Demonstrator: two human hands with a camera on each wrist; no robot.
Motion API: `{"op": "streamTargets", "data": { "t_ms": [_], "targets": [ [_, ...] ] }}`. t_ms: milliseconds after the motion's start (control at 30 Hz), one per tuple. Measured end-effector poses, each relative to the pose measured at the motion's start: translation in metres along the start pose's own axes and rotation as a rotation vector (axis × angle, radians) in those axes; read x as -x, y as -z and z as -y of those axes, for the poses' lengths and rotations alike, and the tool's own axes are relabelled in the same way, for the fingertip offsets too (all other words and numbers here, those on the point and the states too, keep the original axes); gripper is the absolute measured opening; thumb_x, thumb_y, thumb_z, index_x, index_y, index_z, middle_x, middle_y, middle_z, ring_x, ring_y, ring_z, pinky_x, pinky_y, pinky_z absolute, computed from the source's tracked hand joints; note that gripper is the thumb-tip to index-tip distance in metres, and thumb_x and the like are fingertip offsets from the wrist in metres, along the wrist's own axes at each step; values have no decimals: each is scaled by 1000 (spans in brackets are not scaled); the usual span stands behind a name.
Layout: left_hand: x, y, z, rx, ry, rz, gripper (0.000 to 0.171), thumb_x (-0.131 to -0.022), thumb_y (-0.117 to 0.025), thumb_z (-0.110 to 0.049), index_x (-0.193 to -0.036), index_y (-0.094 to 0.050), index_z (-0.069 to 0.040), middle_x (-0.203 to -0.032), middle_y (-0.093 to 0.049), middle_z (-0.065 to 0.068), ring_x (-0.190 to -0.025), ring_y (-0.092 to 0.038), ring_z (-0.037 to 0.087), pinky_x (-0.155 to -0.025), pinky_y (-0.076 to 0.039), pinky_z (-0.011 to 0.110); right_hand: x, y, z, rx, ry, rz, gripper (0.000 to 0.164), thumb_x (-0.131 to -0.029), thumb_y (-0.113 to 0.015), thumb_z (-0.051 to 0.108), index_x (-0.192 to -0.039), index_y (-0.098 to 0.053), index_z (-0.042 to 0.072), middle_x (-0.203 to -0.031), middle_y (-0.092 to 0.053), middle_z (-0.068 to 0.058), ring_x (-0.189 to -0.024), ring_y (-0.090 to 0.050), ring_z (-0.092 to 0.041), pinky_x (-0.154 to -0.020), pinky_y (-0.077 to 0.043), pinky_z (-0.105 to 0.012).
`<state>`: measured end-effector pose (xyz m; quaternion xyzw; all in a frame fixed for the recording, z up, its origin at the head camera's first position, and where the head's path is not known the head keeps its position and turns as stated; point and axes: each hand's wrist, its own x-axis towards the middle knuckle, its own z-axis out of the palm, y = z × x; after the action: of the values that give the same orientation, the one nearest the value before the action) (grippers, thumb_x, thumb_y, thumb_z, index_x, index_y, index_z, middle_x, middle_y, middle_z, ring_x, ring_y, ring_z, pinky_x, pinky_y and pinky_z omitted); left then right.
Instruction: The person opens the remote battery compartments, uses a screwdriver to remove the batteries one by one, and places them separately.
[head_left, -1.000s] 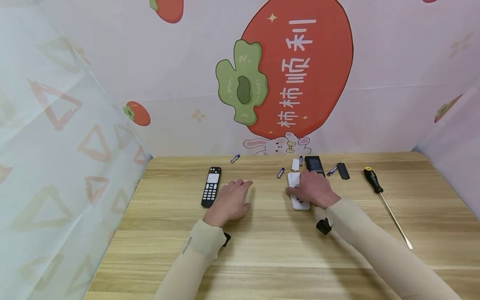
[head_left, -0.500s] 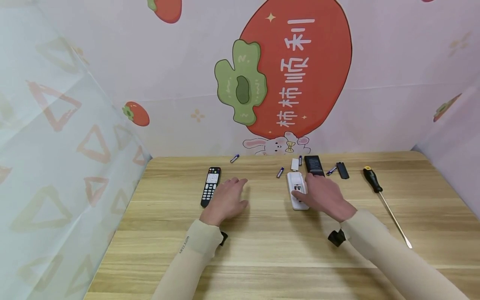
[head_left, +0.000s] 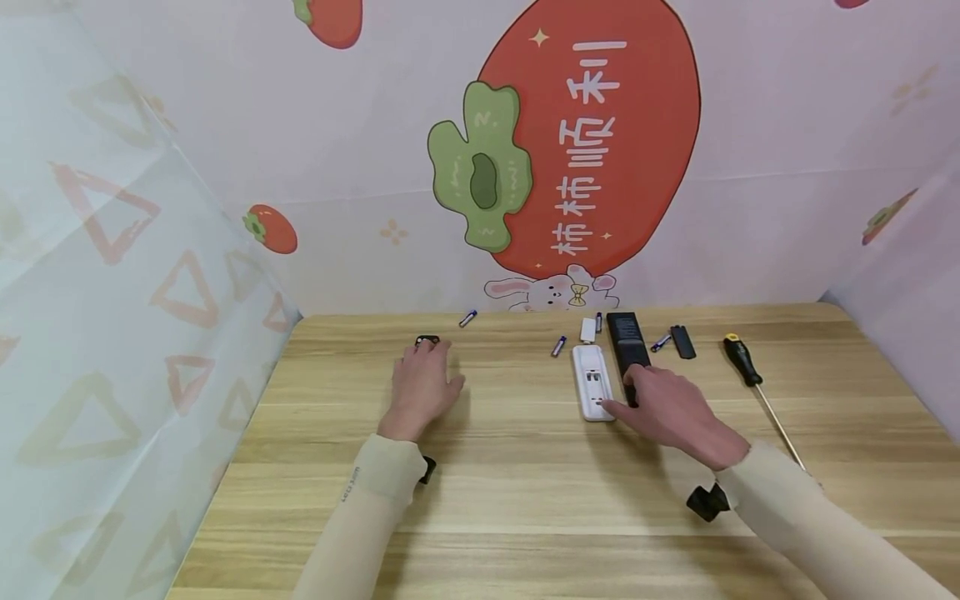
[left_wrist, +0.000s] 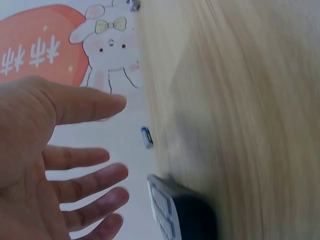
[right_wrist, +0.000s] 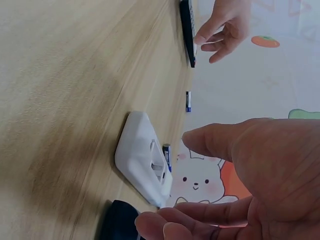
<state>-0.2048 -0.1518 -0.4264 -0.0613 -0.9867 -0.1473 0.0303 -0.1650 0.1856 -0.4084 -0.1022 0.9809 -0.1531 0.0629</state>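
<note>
My left hand [head_left: 418, 390] hovers over a black remote control [head_left: 427, 339], fingers spread and nothing in them. It hides most of that remote in the head view; the left wrist view shows the remote's end [left_wrist: 192, 215] beside the fingertips. Over on the right, my right hand [head_left: 678, 410] is held with loosely bent fingers and grips nothing. Its thumb tip is at the lower end of a white remote [head_left: 587, 360], which lies back up with its battery slot uncovered. The other fingers overlap a second black remote [head_left: 624, 333], lying back up.
A small white battery cover [head_left: 588, 330] lies behind the white remote. Batteries [head_left: 558, 347] are scattered around, one [head_left: 468, 317] by the back wall. To the right are a black battery cover [head_left: 682, 342] and a long screwdriver [head_left: 741, 360]. Printed sheets wall the table.
My right hand has drawn off the white remote toward the right and nearer me, baring its battery slot. My left hand has moved left, over the black remote.
</note>
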Motion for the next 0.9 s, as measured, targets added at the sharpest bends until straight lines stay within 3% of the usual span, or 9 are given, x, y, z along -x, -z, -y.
{"op": "streamTargets", "data": {
  "t_ms": [200,333,567,900],
  "targets": [
    [-2,1,13,59,110,-75,56,-91,-74,-29,-138,-59,-1,-134,-56,24,-124,-47,46,-100,-38,59,6,1,-5,-22,-12,10,55,-90,-75,40,-114,-64,-8,-74,-58,-6,-58,-50,-18,-49,-38,-31],
    [-3,-1,20,69,171,-83,63,-91,-74,-34,-139,-55,3,-131,-54,28,-120,-47,48,-96,-40,60,8,1,-7,-34,-10,17,55,-90,-75,38,-117,-63,-9,-70,-55,-4,-56,-50,-17,-48,-38,-30],
    [-4,-5,29,76,252,-10,77,-89,-75,-40,-143,-47,7,-125,-51,30,-111,-50,47,-88,-46,61,10,0,-10,-55,-6,24,55,-91,-74,37,-119,-62,-9,-69,-55,-4,-54,-49,-16,-48,-39,-30],
    [-1,-6,34,80,325,95,71,-86,-78,-41,-128,-53,11,-110,-52,26,-98,-53,40,-77,-49,53,11,-2,-12,-60,-21,48,55,-92,-73,35,-121,-61,-10,-73,-57,-5,-57,-51,-17,-49,-41,-31]
  ]
}}
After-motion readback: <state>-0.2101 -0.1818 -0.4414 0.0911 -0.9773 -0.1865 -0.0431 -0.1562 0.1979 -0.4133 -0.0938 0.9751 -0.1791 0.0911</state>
